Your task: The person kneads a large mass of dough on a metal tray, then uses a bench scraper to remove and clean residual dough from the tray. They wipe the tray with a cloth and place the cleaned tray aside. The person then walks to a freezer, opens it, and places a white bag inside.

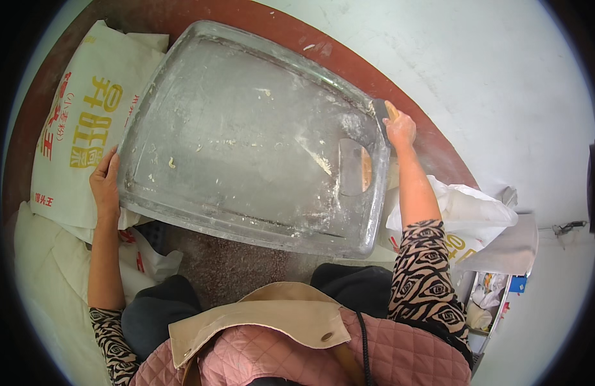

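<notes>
A large grey cutting board (246, 128) with a raised rim and a handle slot is dusted with flour and bits of dough. My left hand (105, 183) grips its left edge, thumb and fingers closed on the rim. At the upper right corner, my right hand (401, 128) is closed around the wooden handle of a scraper (391, 109), whose dark blade lies against the board's rim. Whether my right fingers also hold the board's edge is hard to tell. The board slants, its right side lower in view than its left.
White printed flour sacks (72, 128) stand at the left, with a pale sack (59, 270) nearer me. A white plastic bag (471, 209) and a metal container (513, 248) are at the right. A shelf of small items (490, 299) sits below. Behind runs a white wall (477, 71) with a red band.
</notes>
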### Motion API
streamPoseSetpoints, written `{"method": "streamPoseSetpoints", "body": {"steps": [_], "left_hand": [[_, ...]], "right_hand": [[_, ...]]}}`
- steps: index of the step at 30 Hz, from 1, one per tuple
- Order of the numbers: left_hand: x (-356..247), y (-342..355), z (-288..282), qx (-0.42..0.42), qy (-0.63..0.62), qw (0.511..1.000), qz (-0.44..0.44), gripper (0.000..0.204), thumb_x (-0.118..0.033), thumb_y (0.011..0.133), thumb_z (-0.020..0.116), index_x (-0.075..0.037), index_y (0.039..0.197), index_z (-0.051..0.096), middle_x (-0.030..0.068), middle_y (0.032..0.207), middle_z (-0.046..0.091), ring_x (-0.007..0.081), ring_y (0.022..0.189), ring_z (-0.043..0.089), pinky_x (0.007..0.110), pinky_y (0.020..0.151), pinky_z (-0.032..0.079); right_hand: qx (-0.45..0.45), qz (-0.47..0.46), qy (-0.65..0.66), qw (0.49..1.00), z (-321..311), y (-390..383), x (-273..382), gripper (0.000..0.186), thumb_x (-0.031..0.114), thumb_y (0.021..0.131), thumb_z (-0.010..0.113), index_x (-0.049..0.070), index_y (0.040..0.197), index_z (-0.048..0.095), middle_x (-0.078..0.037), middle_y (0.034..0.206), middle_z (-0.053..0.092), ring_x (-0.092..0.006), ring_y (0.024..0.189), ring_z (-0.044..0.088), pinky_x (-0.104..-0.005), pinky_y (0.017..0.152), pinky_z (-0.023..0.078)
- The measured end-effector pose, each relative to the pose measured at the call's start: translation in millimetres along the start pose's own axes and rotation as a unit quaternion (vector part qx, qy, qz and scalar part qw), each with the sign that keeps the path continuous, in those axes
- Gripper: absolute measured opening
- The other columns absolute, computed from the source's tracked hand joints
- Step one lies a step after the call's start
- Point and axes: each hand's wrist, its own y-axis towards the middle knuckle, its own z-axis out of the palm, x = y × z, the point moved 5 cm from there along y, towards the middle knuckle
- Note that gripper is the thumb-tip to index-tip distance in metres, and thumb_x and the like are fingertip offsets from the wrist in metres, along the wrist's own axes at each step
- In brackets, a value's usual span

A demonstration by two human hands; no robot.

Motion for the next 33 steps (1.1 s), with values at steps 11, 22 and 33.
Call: {"method": "streamPoseSetpoints", "body": {"steps": [11,22,33], "left_hand": [[0,1,1,-0.013,-0.013,1.0,-0.004,0.034,-0.016,0.102,0.064,0.002,0.13,0.069,0.0067,0.123,0.071,0.0119,0.113,0.061,0.027,0.104,0.044],[-1,-3,-1,-0.017,-0.012,1.0,-0.018,0.035,-0.017,0.102,0.064,0.003,0.131,0.067,0.0073,0.124,0.071,0.0123,0.114,0.061,0.027,0.104,0.044],[4,-1,-1,-0.028,-0.064,0.997,-0.028,0.033,-0.016,0.102,0.065,0.003,0.128,0.069,0.0073,0.122,0.071,0.0122,0.113,0.062,0.026,0.102,0.045]], "right_hand": [[0.076,-0.172,0.028,0.982,17,7,69,0.042,0.035,0.081,0.082,0.013,0.116,0.075,-0.019,0.101,0.074,-0.0367,0.099,0.071,-0.0449,0.088,0.055],[0.03,-0.183,0.021,0.983,20,55,39,0.033,0.028,0.079,0.083,0.017,0.109,0.076,-0.016,0.098,0.074,-0.036,0.094,0.07,-0.0455,0.083,0.054],[0.084,-0.205,0.07,0.973,18,18,89,0.033,0.027,0.079,0.083,0.015,0.109,0.076,-0.017,0.096,0.074,-0.0354,0.092,0.07,-0.0421,0.081,0.054]]}}
